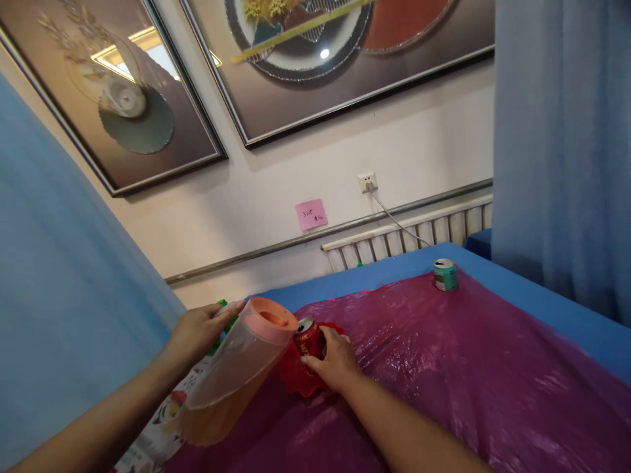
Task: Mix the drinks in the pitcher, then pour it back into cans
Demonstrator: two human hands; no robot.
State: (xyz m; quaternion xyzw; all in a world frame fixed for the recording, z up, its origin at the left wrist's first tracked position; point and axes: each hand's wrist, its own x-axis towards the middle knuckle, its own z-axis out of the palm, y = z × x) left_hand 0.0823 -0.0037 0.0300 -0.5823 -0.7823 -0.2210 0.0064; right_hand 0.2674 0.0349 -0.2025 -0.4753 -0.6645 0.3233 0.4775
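My left hand (pixel 204 325) is closed around the handle side of a clear plastic pitcher (pixel 224 381), partly hidden behind it. The pitcher has an orange lid (pixel 271 318) and brownish liquid inside, and it tilts toward the right. Its lid edge meets or nearly meets the top of a red drink can (pixel 309 340); whether liquid flows between them I cannot tell. Thumb and fingers of my right hand (pixel 335 361) grip this can, which stands roughly upright. Under and around the can shows a red, wavy-edged dish (pixel 300 384).
A green can (pixel 445 276) stands at the far right of the purple plastic sheet (pixel 444 355), which covers a blue surface (pixel 345 281). A flower-printed bag or pack (pixel 170 420) lies at left. Blue curtains (pixel 557 131) hang on both sides. A cord runs from a wall socket (pixel 367 182).
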